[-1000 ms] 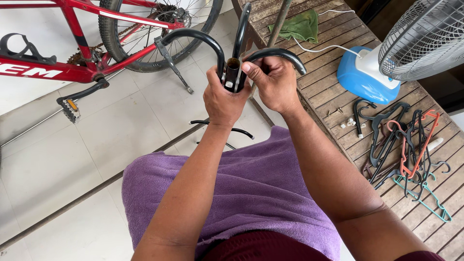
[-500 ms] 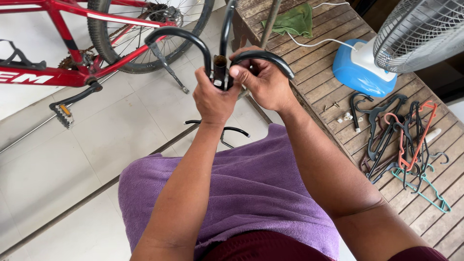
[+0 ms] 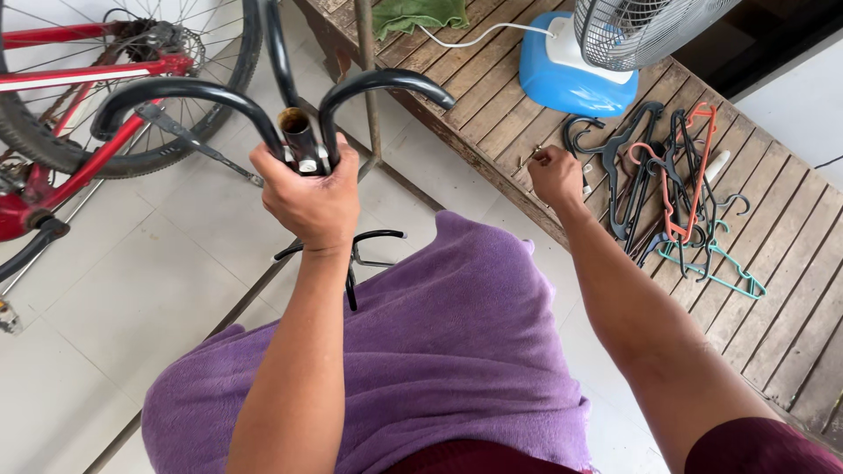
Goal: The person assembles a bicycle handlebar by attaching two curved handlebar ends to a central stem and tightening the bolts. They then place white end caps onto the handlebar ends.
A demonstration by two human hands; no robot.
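Observation:
My left hand [image 3: 309, 195] grips the centre of a black curved handlebar piece [image 3: 184, 95] with a short metal tube end sticking up, held in front of me above the tiled floor. My right hand [image 3: 555, 174] has reached out to the edge of the wooden bench [image 3: 492, 105], fingers closed over small metal parts lying there; whether it holds one I cannot tell. A purple towel [image 3: 439, 351] covers my lap. A second black curved metal part [image 3: 364, 250] lies on the floor just beyond the towel.
A red bicycle [image 3: 79, 114] stands at the upper left with its wheel near the handlebar. On the bench sit a blue-based fan [image 3: 580, 61], a green cloth [image 3: 417, 13] and a pile of several plastic hangers [image 3: 676, 175].
My right hand has let go of the handlebar piece and moved right to the bench edge. The left hand keeps holding the piece. The view has shifted slightly.

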